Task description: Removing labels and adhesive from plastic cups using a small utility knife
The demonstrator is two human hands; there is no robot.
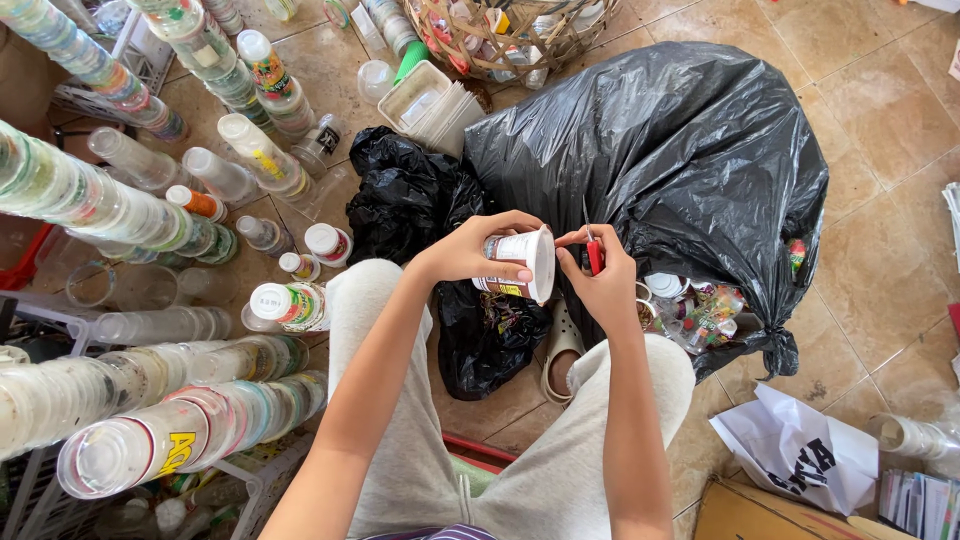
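The left hand (470,250) held a white plastic cup (520,264) on its side, the fingers (505,222) wrapped around the cup's printed body with the thumb lying across its rim, so the cup sat fully inside that closed grasp and its mouth faced the right hand (600,280). The right hand was just beside the cup's rim, its fingers pinched shut on a small red-handled cutter (593,250) whose thin blade stood up just above the fingertips; whether the blade touched the cup could not be told. Hands and cup hung above the person's knees, which were clad in light grey trousers (420,440), and directly over a small black bag (480,340) that lay open on the tiled floor (880,110). Beyond the cup, and to its right, bulged a large black rubbish bag (680,150), torn low on its side so that crushed cups and wrappers showed through near a pale clog (562,350). Farther beyond the cup stood a woven basket (500,35) of mixed scraps, with a stack of clear trays (430,100) just before it. To the left of the cup, long nested stacks of clear cups (150,430) lay across white wire racks, and several loose cups and small bottles stood on the floor between those stacks and the cup. To the right of the cup and nearer the person, a white plastic bag (800,450) lay crumpled against a cardboard box (760,515).
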